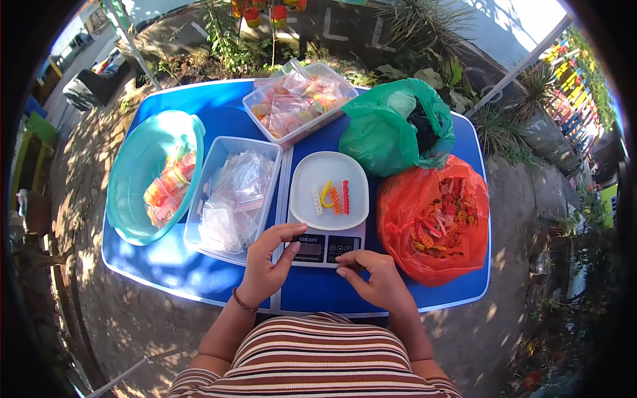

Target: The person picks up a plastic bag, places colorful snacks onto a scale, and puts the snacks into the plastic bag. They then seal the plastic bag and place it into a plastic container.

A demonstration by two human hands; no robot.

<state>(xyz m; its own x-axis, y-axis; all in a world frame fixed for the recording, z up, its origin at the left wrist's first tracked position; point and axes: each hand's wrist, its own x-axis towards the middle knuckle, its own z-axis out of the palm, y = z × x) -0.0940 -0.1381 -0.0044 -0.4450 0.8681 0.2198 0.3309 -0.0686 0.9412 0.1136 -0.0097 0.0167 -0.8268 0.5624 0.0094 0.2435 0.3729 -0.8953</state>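
A kitchen scale (310,249) lies in front of me with a white square plate (329,166) on it. Several twisted, pasta-like pieces rest on the plate: a white one (318,203), a yellow one (325,194), an orange one (336,200) and a red one (346,197). My left hand (265,264) is at the scale's left front, index finger and thumb apart beside the display. My right hand (377,277) hovers by the scale's button panel, fingers loosely bent, thumb and index slightly apart. Neither hand shows anything in it.
A red plastic bag (398,229) of coloured twisted pieces sits at right, a green bag (375,129) behind it. At left are a tub of clear zip bags (242,179) and a teal basket (123,189) with filled packets. Another tub (308,132) holding packets stands behind, on the blue table (172,265).
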